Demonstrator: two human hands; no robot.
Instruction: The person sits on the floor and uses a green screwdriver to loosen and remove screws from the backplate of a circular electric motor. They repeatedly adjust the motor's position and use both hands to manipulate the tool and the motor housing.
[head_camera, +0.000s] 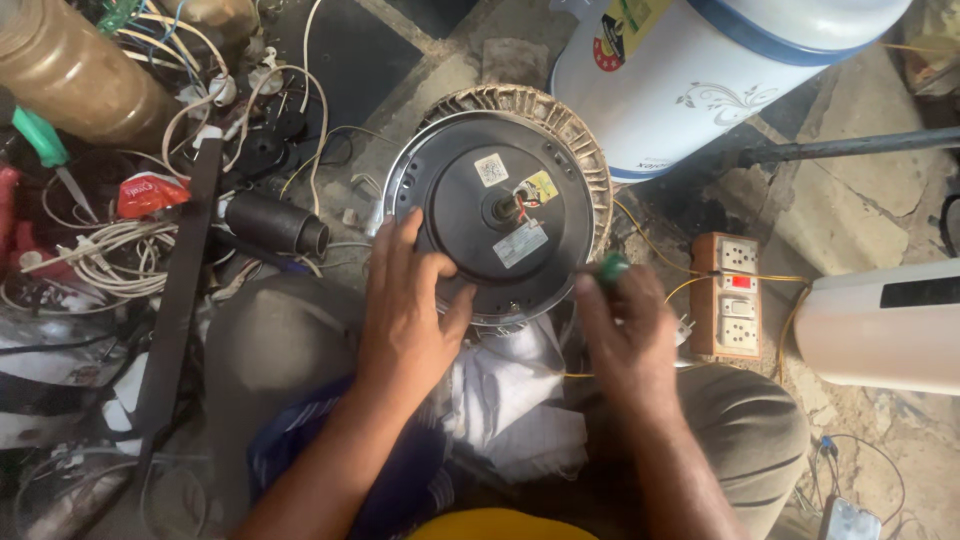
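round black fan motor (497, 215) sits flat side up on the person's lap/knees, roughly mid frame, w/ a pale ribbed ring (560, 120) showing behind its upper edge and a short shaft w/ red and yellow leads poking out of the centre. stickers on the face, not gonna read em.

left hand (405, 310) lies spread on the lower left of the disc, palm down, fingers splayed and thumb on the rim. open flat grip, not wrapped round anything, prob just pinning the motor so it doesn't spin or slide off the knees. right hand (630, 330) is closed on a green-handled tool (612, 267) (looks like a screwdriver, but the tip is hidden so can't say for sure) right at the motor's lower right edge, which figures if that's where the fixings are.

under the motor there's a white cloth (515, 395) on the lap, guessing as padding.

no real work surface here, it's all on a rough concrete floor (860, 230). just right of the hands a wooden switch and socket board (738, 295) w/ thin yellow wires. behind, a big white and blue drum-shaped appliance (700, 70). left side is a pile of tangled cables (110, 250), a black cylinder part (275, 222) and another green-handled screwdriver (45, 145). cramped repair corner tbh.
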